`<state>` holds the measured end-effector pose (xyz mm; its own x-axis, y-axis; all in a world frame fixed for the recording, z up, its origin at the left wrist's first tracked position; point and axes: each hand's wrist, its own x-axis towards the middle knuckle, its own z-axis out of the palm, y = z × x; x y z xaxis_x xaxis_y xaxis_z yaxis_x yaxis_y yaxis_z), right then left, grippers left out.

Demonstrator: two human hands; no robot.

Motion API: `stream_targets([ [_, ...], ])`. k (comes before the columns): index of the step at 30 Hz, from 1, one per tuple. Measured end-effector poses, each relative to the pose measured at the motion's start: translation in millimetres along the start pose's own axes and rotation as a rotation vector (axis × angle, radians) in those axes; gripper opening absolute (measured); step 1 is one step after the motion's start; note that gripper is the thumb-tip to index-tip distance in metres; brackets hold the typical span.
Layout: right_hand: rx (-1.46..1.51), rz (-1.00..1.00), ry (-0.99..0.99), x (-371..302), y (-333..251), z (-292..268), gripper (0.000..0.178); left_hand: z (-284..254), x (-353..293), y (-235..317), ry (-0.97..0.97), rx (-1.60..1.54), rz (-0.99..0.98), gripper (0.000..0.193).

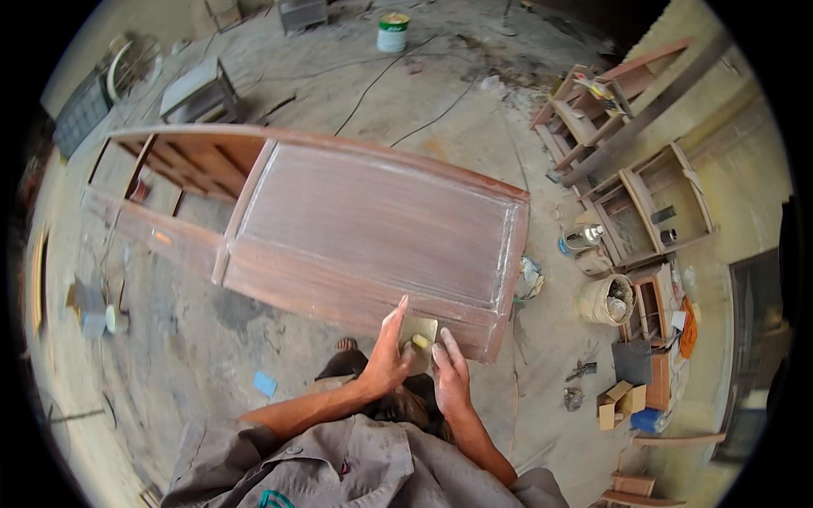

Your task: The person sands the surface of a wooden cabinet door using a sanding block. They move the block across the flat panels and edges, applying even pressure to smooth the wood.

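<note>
Close in front of my body, my left hand (387, 354) holds a small beige sheet of sandpaper (428, 327), its fingers pointing forward and its thumb toward the sheet. My right hand (451, 377) grips the same sheet from the other side. Between the hands shows a short pale-yellow piece (420, 341), whose kind I cannot make out. Just beyond them lies a long reddish-brown wooden furniture frame with a broad panel (373, 224). White dust streaks the panel and gathers along its inner edges. The hands are by its near right edge.
Open slatted framing (188, 161) forms the furniture's left end. At right stand a dirty bucket (606, 300), a metal spray gun (583, 238), wooden shelf frames (648, 207) and a cardboard box (621, 404). A white-green pail (392, 34) and dark cables (373, 89) are on the far floor.
</note>
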<state>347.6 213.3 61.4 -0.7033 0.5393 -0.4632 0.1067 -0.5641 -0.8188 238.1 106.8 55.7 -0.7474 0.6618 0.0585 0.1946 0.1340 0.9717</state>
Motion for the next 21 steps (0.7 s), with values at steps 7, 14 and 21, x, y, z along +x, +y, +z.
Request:
stream_targets([
  [7, 0.204, 0.004, -0.031, -21.2, 31.1, 23.5, 0.035, -36.0, -21.7, -22.9, -0.219, -0.522, -0.352, 0.047],
  [14, -0.084, -0.172, -0.064, -56.5, 55.6, 52.9, 0.060, -87.6, -25.2, -28.1, -0.411, -0.363, -0.675, 0.020],
  [21, -0.962, -0.286, -0.037, -77.5, 61.3, 85.4, 0.094, -100.2, 2.4, -40.2, -0.664, -0.028, -0.687, 0.024],
])
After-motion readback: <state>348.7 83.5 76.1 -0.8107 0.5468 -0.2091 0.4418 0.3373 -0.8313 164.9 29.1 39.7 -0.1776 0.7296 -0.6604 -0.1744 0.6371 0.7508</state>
